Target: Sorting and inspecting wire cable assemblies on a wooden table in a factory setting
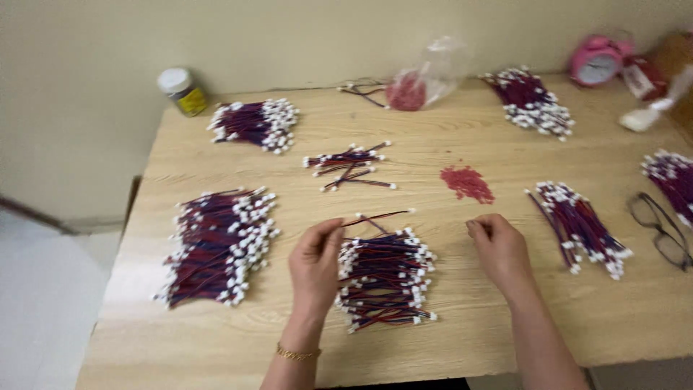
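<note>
Left hand (315, 261) pinches one red-black lead (375, 217) above the centre bundle (385, 282); right hand (498, 249) loosely curled, holding nothing visible, near the red bits (468, 183). Several finished-looking bundles lie on the table (433, 339); loose leads (350, 165) remain unsorted.

Our left hand (315, 261) rises near centre, fingers curled, thumb and forefinger pinched together. Our right hand (499, 249) rests further right, loosely closed, fingertips tucked inward, forearm angling back.

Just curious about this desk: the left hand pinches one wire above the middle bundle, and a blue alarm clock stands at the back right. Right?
Not quite. The head view shows the alarm clock is pink, not blue. The left hand does pinch one wire above the middle bundle.
</note>
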